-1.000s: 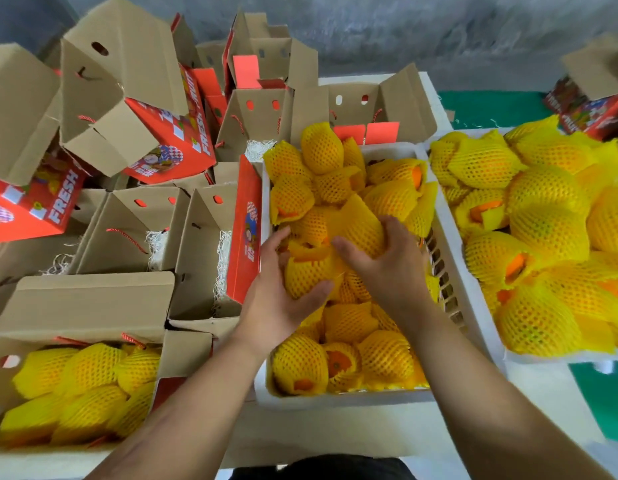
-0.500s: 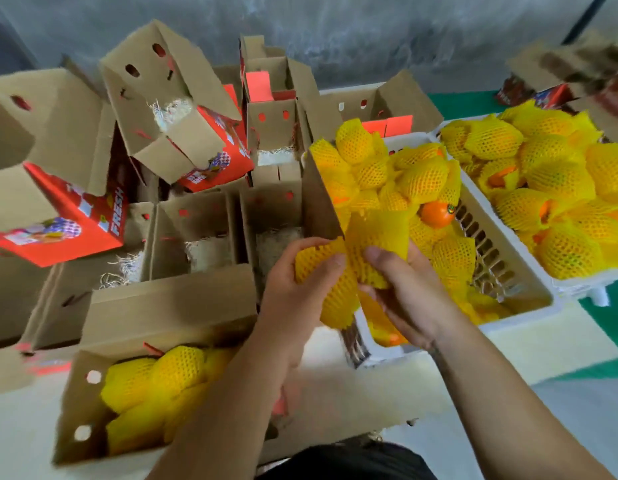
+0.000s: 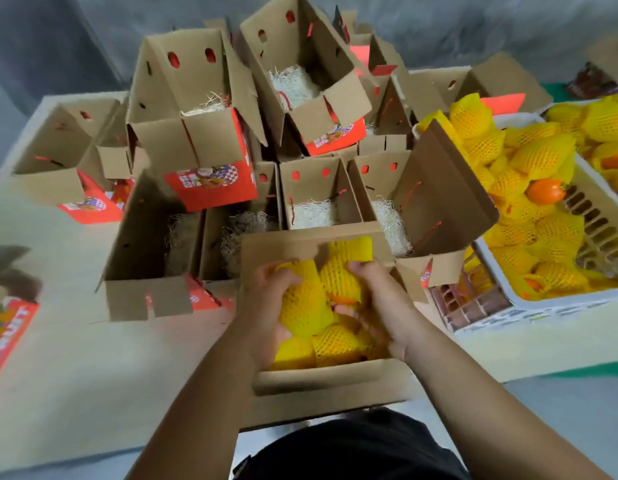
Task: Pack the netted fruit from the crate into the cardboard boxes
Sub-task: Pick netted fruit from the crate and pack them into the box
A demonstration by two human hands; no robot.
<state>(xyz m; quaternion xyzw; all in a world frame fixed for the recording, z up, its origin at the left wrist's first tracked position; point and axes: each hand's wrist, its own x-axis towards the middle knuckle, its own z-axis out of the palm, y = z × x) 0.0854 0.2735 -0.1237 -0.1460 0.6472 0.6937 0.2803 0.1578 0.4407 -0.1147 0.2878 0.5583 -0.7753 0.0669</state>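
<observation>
An open cardboard box stands at the table's near edge with several yellow-netted fruits inside. My left hand grips one netted fruit over the box. Beside it, my right hand holds a second netted fruit whose net end sticks up at the box's far wall. Both fruits are low in the box, on top of the ones lying there. At the right stands the white crate, heaped with more netted fruit and one bare orange fruit.
Several open cardboard boxes with red printed sides and pale shredded padding crowd the table behind, such as one just beyond my hands. A second white crate of netted fruit sits at the far right. Bare tabletop lies left.
Both hands lifted netted fruit out of the crate and carried it left and down into the near box. The view swung left, so the crate now sits at the right.
</observation>
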